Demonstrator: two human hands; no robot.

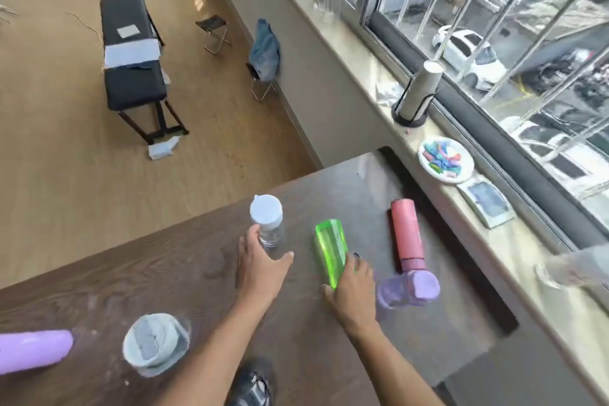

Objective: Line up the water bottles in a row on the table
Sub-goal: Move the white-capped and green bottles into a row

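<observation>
Dark table (164, 273); translucent green bottle (331, 250)

— Where do the bottles stand on the dark wooden table (131, 273)?

— Far middle: the clear white-capped bottle (267, 220). To its right the green translucent bottle (331, 250), then the pink bottle (407, 232); nearer, the lilac-lidded bottle (408, 288).

— And near left?

— The grey-lidded clear bottle (155, 343), with the lilac opaque bottle (33, 351) left of it.

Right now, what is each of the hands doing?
Left hand: open around the clear bottle.
Right hand: resting on the green bottle, grip unclear.
</observation>
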